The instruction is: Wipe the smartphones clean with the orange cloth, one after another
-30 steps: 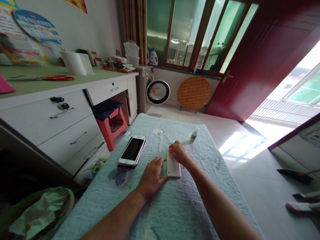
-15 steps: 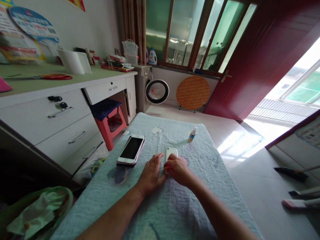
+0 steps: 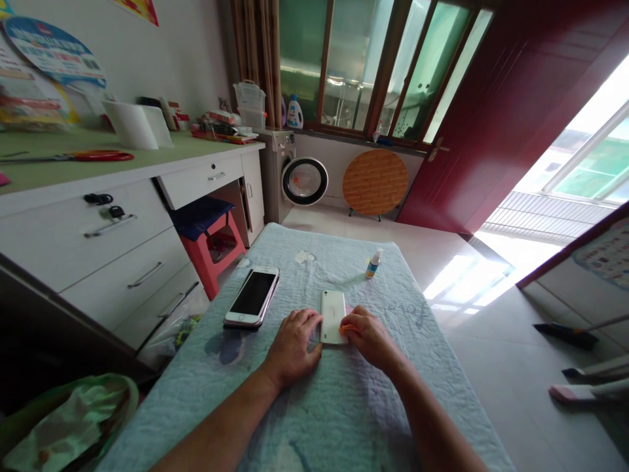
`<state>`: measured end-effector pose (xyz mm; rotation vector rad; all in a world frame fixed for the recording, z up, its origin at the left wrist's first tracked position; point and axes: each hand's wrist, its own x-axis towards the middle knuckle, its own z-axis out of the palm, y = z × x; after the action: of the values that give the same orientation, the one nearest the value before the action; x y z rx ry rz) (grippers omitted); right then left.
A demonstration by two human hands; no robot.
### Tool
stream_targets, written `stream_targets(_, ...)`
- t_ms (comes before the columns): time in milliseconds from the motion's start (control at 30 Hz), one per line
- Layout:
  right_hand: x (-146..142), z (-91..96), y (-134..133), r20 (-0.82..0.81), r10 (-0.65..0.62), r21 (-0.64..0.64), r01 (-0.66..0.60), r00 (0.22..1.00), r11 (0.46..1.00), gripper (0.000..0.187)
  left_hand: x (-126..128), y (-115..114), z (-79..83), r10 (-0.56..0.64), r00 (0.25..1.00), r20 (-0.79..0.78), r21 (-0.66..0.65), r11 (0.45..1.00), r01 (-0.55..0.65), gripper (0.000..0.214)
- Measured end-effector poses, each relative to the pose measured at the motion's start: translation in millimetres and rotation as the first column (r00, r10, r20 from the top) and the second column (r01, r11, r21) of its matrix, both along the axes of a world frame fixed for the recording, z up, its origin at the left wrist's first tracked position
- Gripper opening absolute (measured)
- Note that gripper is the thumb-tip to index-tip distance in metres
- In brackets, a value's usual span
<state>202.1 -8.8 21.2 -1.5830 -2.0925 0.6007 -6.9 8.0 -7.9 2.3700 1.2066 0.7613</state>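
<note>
A white smartphone (image 3: 333, 313) lies flat on the quilted blue-green cover (image 3: 295, 406), its camera side up. Along its left edge rests my left hand (image 3: 293, 342), curved, with fingertips and thumb against the phone's side. My right hand (image 3: 368, 335) pinches a small orange cloth (image 3: 346, 328) and presses it on the phone's lower right edge. Most of the cloth is hidden by the fingers. To the left lies another smartphone (image 3: 253, 296), white-framed with a dark screen, on top of something dark and thin. A small spray bottle (image 3: 373, 264) stands upright beyond my right hand.
A white cabinet with drawers (image 3: 122, 229) runs along the left, with a red stool (image 3: 209, 246) beside it. A bin (image 3: 128, 400) with crumpled paper stands at lower left. Farther back are a washing machine with its door open (image 3: 304, 181) and a round wooden tabletop (image 3: 376, 182).
My right hand has moved right and slightly down across the phone, uncovering its back and showing the orange cloth. The left hand stays at the phone's left side. The camera view has shifted slightly.
</note>
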Motion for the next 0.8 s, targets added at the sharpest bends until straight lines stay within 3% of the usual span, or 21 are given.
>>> stream_targets(300, 4.4, -6.4, 2.5, -0.040, -0.215, 0.105, 0.218, 0.976, 0.970, 0.017, 0.3, -1.7, 4.8, 0.005, 1.000, -0.004, -0.020, 1.000, -0.005, 0.051)
stream_targets(433, 7.5, -10.6, 4.1, -0.150, -0.283, 0.040, 0.292, 0.947, 0.956, 0.024, 0.7, 0.5, 0.2, 0.027, 1.000, -0.002, -0.017, 1.000, -0.027, 0.052)
stream_targets(800, 6.5, -11.9, 5.0, -0.326, -0.321, -0.103, 0.304, 0.889, 0.947, 0.020, 1.4, 1.7, -1.3, 0.049, 0.998, -0.037, -0.002, 0.999, -0.049, 0.041)
